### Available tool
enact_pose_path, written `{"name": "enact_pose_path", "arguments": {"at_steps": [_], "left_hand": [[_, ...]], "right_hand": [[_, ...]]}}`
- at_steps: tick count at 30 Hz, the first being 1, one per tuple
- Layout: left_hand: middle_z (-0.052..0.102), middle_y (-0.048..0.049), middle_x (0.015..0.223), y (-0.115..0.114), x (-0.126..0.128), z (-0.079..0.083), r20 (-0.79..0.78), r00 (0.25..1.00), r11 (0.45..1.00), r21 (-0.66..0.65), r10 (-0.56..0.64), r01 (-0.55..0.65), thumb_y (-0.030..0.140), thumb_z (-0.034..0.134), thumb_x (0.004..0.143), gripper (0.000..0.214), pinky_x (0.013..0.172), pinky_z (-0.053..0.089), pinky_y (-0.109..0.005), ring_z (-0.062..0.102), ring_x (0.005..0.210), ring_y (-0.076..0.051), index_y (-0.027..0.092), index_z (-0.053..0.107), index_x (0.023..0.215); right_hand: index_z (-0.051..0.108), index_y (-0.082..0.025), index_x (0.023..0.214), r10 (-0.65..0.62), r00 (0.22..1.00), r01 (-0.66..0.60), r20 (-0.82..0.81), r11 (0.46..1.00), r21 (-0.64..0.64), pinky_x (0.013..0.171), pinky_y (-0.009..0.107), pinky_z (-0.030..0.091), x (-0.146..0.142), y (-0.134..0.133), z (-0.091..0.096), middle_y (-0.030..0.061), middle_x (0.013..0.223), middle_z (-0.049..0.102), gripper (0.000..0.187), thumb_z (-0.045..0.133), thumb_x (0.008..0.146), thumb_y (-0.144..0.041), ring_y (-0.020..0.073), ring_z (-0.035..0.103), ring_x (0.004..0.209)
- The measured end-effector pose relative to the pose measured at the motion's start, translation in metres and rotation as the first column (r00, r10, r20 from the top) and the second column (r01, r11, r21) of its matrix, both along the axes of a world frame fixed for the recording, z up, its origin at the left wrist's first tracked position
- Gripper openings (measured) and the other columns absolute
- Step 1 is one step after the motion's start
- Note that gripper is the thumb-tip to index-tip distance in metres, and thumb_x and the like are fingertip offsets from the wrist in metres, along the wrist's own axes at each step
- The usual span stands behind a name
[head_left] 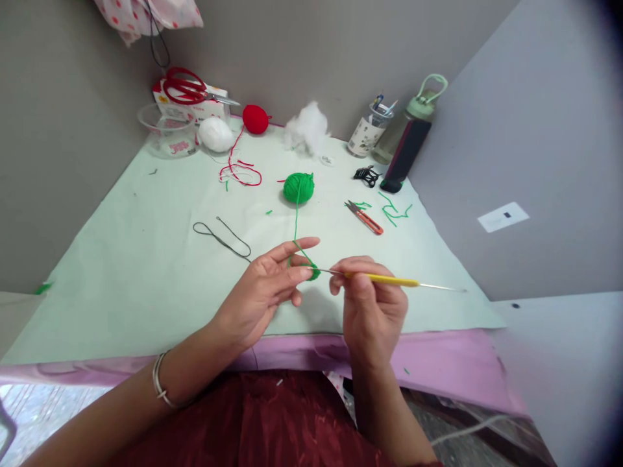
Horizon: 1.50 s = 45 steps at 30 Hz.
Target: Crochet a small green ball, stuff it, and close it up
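My left hand (267, 284) pinches a small green crochet piece (315, 272) between thumb and fingers, above the front of the table. Green yarn (296, 220) runs over its raised index finger from a green yarn ball (298, 188) lying farther back. My right hand (372, 301) grips a crochet hook (389, 279) by its yellow handle. The hook's thin metal shaft points left, and its tip meets the green piece at my left thumb. Whether a loop sits on the tip is too small to tell.
Orange thread snips (365, 219), green yarn scraps (392, 211) and a black claw clip (366, 176) lie to the right. Behind stand a bottle (403, 126), a pen cup (367, 135), white stuffing (307, 128), a red yarn ball (256, 119) and red-handled scissors (187, 87). Walls enclose the table.
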<state>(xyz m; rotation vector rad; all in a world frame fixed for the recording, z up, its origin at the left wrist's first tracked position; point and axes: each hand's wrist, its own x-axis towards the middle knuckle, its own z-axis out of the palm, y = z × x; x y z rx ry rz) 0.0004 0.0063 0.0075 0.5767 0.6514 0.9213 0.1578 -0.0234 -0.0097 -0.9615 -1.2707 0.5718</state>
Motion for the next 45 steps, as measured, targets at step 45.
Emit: {"name": "enact_pose_path", "arguments": {"at_steps": [45], "left_hand": [[0.045, 0.0104, 0.061, 0.0, -0.001, -0.006, 0.054, 0.996, 0.993, -0.093, -0.074, 0.078, 0.024, 0.083, 0.086, 0.033, 0.066, 0.053, -0.015, 0.025, 0.047, 0.002, 0.02, 0.081, 0.118]], "right_hand": [[0.077, -0.03, 0.118, -0.221, 0.907, 0.14, 0.359, 0.961, 0.237, 0.071, 0.035, 0.06, -0.001, -0.007, -0.008, 0.0053, 0.101, 0.077, 0.032, 0.064, 0.097, -0.009, 0.0194, 0.071, 0.087]]}}
